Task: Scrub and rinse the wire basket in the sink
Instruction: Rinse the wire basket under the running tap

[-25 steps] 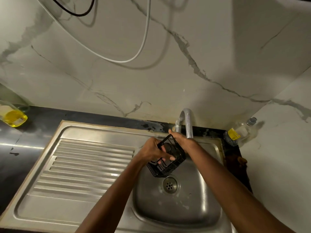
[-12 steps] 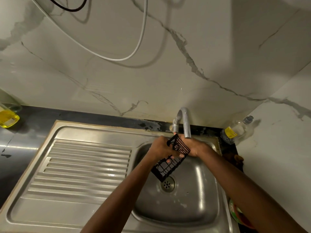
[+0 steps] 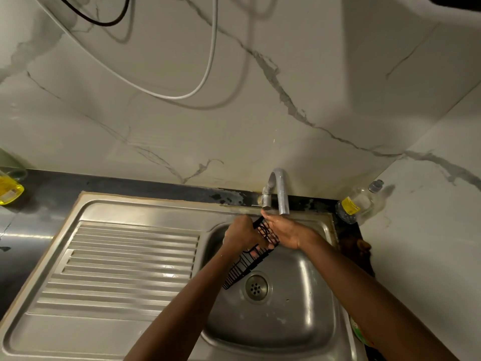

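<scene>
A small black wire basket (image 3: pixel 243 267) hangs tilted over the steel sink bowl (image 3: pixel 299 316), its upper end just under the spout of the curved metal tap (image 3: pixel 279 188). My left hand (image 3: pixel 242 234) grips the basket's left side, fingers curled through the wires. My right hand (image 3: pixel 283 230) lies against the basket's upper right face with fingers stretched along the mesh, fingertips near the spout. The basket's lower end points down toward the drain (image 3: pixel 256 286). Whether water is running cannot be made out.
A ribbed steel drainboard (image 3: pixel 125 267) lies left of the bowl. A clear bottle with a yellow label (image 3: pixel 359 204) lies at the back right corner. A yellow-liquid bottle (image 3: pixel 9 190) sits at far left. Cables hang on the marble wall.
The basket has been turned from a fairly flat pose to a steep tilt and raised closer to the tap spout. Both hands stayed on it.
</scene>
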`<state>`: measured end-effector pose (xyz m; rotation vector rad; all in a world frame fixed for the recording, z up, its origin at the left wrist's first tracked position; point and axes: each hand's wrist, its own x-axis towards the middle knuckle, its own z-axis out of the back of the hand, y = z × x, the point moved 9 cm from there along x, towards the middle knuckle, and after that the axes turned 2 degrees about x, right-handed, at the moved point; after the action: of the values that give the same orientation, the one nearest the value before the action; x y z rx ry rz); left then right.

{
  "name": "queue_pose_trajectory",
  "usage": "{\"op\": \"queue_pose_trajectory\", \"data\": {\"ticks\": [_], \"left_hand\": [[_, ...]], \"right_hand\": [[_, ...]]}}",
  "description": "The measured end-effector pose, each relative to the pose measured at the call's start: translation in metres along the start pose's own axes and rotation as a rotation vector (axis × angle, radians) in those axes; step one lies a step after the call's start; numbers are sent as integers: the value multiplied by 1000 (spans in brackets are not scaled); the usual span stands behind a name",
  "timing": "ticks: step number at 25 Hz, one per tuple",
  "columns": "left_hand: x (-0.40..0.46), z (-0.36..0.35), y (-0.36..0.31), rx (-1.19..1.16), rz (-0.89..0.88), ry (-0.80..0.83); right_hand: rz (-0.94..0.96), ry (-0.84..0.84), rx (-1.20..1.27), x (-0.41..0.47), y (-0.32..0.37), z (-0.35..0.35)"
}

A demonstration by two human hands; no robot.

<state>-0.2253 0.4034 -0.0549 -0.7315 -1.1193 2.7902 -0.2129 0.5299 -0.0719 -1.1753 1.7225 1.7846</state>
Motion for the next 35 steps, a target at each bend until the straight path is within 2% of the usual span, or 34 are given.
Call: {"op": "queue_pose_trajectory", "data": {"ticks": [3, 7, 9, 14, 18, 22, 23, 24, 25, 27, 30, 32, 35], "left_hand": [[-1, 6, -8, 19, -63, 37], [-8, 23, -28, 47, -195, 124], [-14, 32, -34, 45, -258, 141], [-31, 40, -33, -241, -306, 247], [-30, 39, -25, -362, -218, 148], [-27, 48, -7, -515, -75, 131], [-25, 50, -4, -511, -44, 142], [-23, 50, -3, -481, -32, 163], [-21, 49, -7, -417, -48, 202], [-19, 43, -23, -249, -96, 312], [-15, 35, -56, -120, -162, 451], [-13, 25, -76, -90, -222, 516], [-3, 1, -80, -107, -249, 563]], "right_hand": [[-61, 23, 79, 8, -1, -9], [-64, -126, 147, 18, -19, 9], [-92, -73, 178, 21, -30, 2], [-27, -88, 286, 61, -44, 23], [36, -101, 130, 93, -53, 51], [117, -66, 139, 94, -34, 41], [142, -27, 136, 93, -31, 39], [155, -69, 135, 59, -17, 24], [185, -82, 164, 37, -7, 16], [243, 3, 189, 6, 5, 2], [345, -46, 108, -28, 13, 12], [423, -65, 86, -50, 23, 20], [471, 0, -35, -73, 26, 26]]}}
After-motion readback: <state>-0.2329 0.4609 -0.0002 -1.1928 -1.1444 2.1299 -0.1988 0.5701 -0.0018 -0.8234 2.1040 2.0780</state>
